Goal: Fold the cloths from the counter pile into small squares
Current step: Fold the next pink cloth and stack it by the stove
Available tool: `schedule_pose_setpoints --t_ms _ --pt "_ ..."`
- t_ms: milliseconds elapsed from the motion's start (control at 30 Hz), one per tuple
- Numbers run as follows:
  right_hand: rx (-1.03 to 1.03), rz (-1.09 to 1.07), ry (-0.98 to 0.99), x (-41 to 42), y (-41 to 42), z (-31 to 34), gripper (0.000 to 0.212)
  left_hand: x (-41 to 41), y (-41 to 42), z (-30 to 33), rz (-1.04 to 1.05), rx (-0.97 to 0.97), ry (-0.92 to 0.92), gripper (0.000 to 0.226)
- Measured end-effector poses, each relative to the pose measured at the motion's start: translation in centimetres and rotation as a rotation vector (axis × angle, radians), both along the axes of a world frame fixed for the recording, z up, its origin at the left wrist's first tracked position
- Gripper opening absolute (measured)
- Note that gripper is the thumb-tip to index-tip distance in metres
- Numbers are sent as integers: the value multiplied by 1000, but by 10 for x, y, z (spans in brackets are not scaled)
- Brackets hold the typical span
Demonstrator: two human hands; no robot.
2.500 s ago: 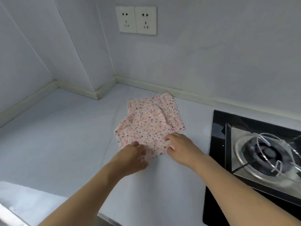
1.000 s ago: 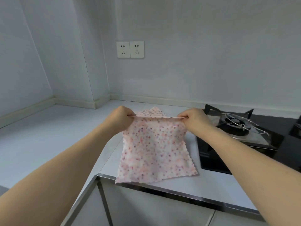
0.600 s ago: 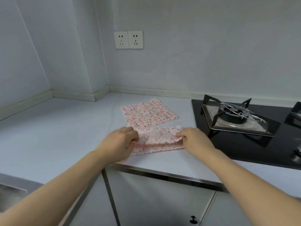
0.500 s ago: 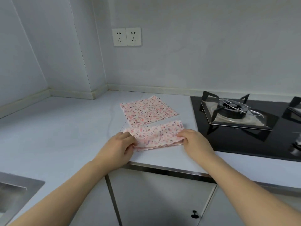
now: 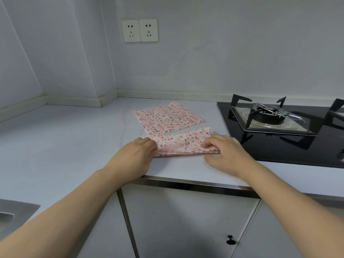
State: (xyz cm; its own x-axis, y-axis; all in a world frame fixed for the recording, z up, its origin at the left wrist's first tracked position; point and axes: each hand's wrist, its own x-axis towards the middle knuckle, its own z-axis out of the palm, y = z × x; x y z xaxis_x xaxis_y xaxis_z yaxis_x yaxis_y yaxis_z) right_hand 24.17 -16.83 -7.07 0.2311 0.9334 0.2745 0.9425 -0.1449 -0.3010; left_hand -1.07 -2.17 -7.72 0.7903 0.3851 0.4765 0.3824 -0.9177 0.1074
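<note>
- Head view: the strip (image 5: 183, 144), a floral cloth folded into a long narrow band, lies near the front edge of the counter (image 5: 61, 138), running left to right between my hands.
- My left hand (image 5: 136, 155) has its fingers curled round the strip's left end, pinching the layers.
- My right hand (image 5: 226, 151) pinches the right end the same way, fingers bent over the top layer; the thumb is hidden, so I cannot tell how deep it goes under.
- A second cloth (image 5: 167, 118) of the same print lies flat just behind the strip, toward the back edge. Their edges run close together; whether they touch I cannot tell.
- The hob (image 5: 275, 123) is set in the counter's right side, its black glass just beside my right hand. A corner of the sink (image 5: 11, 215) shows at the counter's lower left, and two sockets (image 5: 139, 30) are on the wall above.
- Handling, as I judge it: the strip is thin, light and limp, so it will sag and the layers may slide apart if I lift by one end.
- It is best taken at the end corners, all layers pinched together, then one end carried over to meet the other for a square.
- I should keep it low to the counter and clear of the hob, then flatten the crease with a palm.
</note>
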Motion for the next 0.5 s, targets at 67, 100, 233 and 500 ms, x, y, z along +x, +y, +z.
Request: schedule_pose_setpoints --t_ms 67,100,233,500 --pt "8 -11 0 0 0 0 35 1 -2 4 79 -167 -85 18" --pt "28 -16 25 -1 0 0 32 1 -2 6 128 -255 -117 15" --pt "151 -58 281 3 1 0 8 -2 -3 14 183 -370 -180 15" --pt "444 -21 924 4 -11 11 9 -6 -12 36 62 -357 -258 20"
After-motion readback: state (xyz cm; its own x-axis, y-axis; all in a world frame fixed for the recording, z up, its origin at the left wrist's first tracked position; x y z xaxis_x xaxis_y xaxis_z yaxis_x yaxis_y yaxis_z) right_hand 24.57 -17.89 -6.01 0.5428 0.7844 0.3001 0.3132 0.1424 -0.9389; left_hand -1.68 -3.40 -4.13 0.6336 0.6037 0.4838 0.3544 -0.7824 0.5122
